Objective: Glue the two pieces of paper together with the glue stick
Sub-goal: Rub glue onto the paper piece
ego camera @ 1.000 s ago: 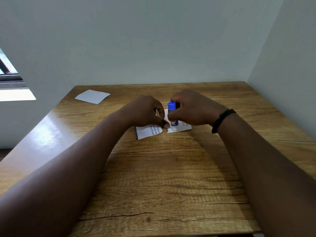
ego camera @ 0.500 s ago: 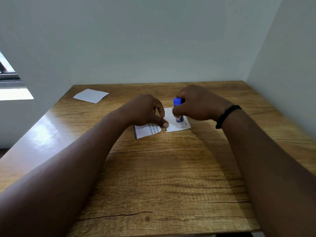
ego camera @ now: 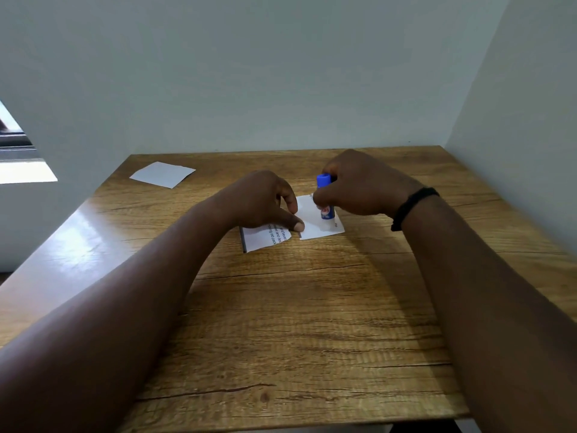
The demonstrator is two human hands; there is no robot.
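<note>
A white paper piece [ego camera: 315, 226] lies flat near the middle of the wooden table [ego camera: 296, 323]. My right hand [ego camera: 359, 185] grips a blue glue stick [ego camera: 324, 198] held upright, its lower end on that paper. My left hand [ego camera: 265, 198] rests with the thumb pressing the paper's left edge. Under that hand lies a second, printed paper piece [ego camera: 265, 239] with a torn edge, partly hidden by the palm. A third white paper [ego camera: 162, 174] lies apart at the far left of the table.
Plain walls close the table at the back and on the right. The table's left edge is glossy, with a window [ego camera: 18, 157] beyond it. A black band [ego camera: 412, 207] circles my right wrist.
My right hand has slid the glue stick to the right and slightly away across the paper. My left hand has stayed in place on the papers.
</note>
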